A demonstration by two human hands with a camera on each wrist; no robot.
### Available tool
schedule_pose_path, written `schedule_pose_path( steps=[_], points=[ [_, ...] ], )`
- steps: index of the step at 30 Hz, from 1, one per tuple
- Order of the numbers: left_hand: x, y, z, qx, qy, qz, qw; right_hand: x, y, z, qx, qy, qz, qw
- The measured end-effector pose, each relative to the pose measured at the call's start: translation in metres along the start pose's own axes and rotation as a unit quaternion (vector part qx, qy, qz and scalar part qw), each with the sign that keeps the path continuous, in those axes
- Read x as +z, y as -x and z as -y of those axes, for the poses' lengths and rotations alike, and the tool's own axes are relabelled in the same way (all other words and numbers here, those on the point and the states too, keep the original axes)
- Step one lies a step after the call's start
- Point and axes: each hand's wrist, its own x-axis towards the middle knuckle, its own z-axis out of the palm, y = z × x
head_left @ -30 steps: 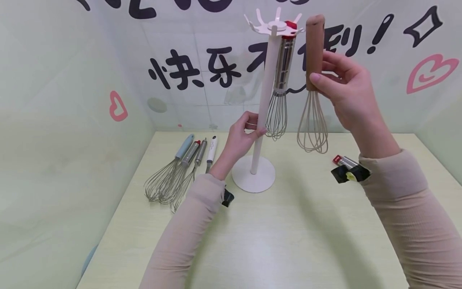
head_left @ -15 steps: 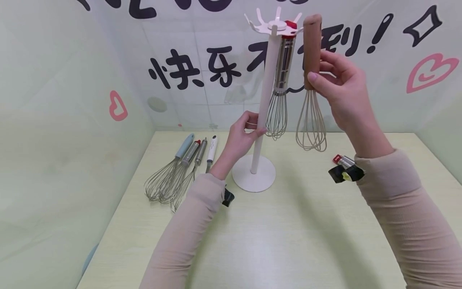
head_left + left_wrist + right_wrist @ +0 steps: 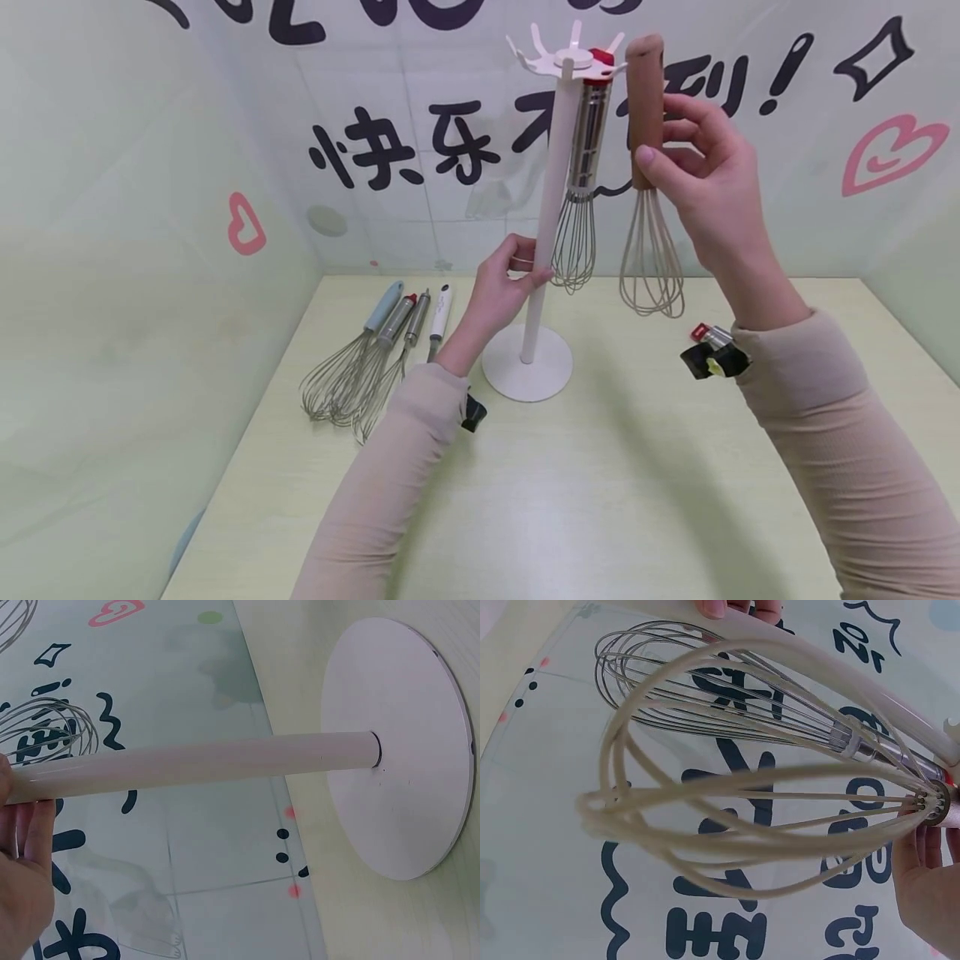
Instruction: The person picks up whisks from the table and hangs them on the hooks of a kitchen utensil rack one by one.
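Observation:
My left hand (image 3: pixel 506 279) grips the white pole of a whisk stand (image 3: pixel 551 200) around its middle; the round base (image 3: pixel 405 817) sits on the table. Hooks ring the stand's top, and a steel whisk with red ends (image 3: pixel 588 137) hangs from one on the right side. With thumb and fingers my right hand (image 3: pixel 708 167) pinches the brown handle of a second whisk (image 3: pixel 645 117). It is upright in the air, its beige wire loops (image 3: pixel 735 847) pointing down. The handle's top is level with the hooks, just right of them.
Several whisks (image 3: pixel 390 333) lie side by side on the table (image 3: pixel 525 500) at the left, partly behind my left forearm. Another red-and-silver handle (image 3: pixel 712 335) lies at the right, partly hidden by my right wrist's camera strap. A printed cloth (image 3: pixel 420 208) forms the back wall.
The brown-handled whisk has moved slightly left toward the stand's hooks, together with my right hand. My left hand keeps its hold on the pole.

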Motion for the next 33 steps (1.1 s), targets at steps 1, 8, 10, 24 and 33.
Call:
schedule_pose_path(
  steps=[1,8,10,24,33],
  points=[
    [0.000,0.000,0.000,0.000,0.000,0.000,1.0000,0.000,0.000,0.000,0.001,0.003,-0.002,1.000],
    [-0.001,0.000,0.001,0.000,0.002,-0.002,1.0000,0.002,-0.002,0.001,0.012,0.009,-0.003,1.000],
    [0.000,0.000,0.001,0.001,0.004,-0.002,1.0000,0.002,-0.003,0.001,0.013,0.006,0.002,1.000],
    [0.000,-0.001,0.001,-0.001,0.003,-0.002,1.0000,0.010,-0.004,-0.004,0.029,-0.022,0.020,0.999],
    [0.000,0.000,0.001,-0.003,0.004,-0.003,1.0000,0.010,-0.003,-0.009,0.020,-0.011,0.031,0.999]
  ],
)
